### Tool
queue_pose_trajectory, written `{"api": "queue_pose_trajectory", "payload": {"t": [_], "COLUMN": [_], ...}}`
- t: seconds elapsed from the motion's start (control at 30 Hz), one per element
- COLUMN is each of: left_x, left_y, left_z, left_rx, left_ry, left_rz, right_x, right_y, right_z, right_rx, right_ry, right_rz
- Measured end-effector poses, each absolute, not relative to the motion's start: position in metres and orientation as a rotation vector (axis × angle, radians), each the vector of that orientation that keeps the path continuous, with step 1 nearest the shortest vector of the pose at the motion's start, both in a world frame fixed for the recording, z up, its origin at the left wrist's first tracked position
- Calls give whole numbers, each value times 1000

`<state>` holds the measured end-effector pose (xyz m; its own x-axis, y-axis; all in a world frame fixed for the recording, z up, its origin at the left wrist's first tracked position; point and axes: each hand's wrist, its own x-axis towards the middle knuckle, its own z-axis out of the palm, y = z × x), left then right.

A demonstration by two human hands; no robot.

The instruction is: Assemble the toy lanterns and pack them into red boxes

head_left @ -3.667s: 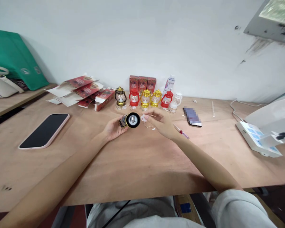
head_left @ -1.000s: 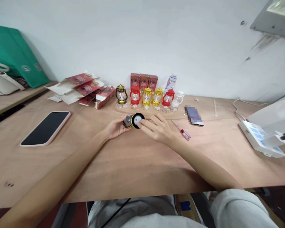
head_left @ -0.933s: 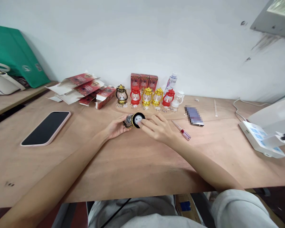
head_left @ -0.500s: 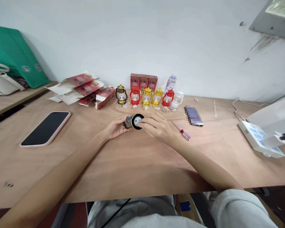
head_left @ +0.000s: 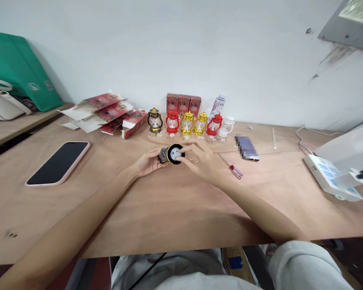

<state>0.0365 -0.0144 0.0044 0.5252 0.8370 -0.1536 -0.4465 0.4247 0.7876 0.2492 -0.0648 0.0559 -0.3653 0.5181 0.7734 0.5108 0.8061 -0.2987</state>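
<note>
One black-and-gold lantern (head_left: 174,154), base toward us

Our left hand (head_left: 148,163) grips it above the bench's (head_left: 157,209) middle. Our right hand (head_left: 204,163) brings thumb and forefinger to its white underside; whether they pinch anything, we cannot tell. Six standing lanterns (head_left: 187,129) line the back edge.

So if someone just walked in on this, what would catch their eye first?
Probably the bright row of little lanterns along the back of the table, red, gold, white and one dark. Next, the dark lantern tipped in the left hand, with the right hand's fingers at its base. The green bag at far left stands out too.
</note>
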Motion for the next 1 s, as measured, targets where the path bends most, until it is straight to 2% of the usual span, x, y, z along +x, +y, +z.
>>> {"api": "queue_pose_trajectory", "payload": {"t": [0.17, 0.23, 0.63, 0.73, 0.9, 1.0], "left_x": [37, 36, 43, 45, 47, 47], "left_y": [-14, -14, -21, -21, -21, -21], "left_z": [3, 1, 5, 7, 13, 16], "left_rx": [813, 838, 751, 673, 592, 567], "left_ry": [576, 568, 618, 664, 729, 755], "left_rz": [840, 826, 892, 932, 1022, 1036], "right_x": [249, 248, 255, 267, 279, 279], "right_y": [-59, -58, -47, -35, -26, -29], "right_z": [57, 57, 58, 53, 38, 37], "right_rx": [-979, -992, -917, -1020, -1506, -1600], "right_ry": [-1686, -1612, -1550, -1667, -2155, -2427], "right_rz": [956, 1203, 1437, 1284, 512, 257]}}
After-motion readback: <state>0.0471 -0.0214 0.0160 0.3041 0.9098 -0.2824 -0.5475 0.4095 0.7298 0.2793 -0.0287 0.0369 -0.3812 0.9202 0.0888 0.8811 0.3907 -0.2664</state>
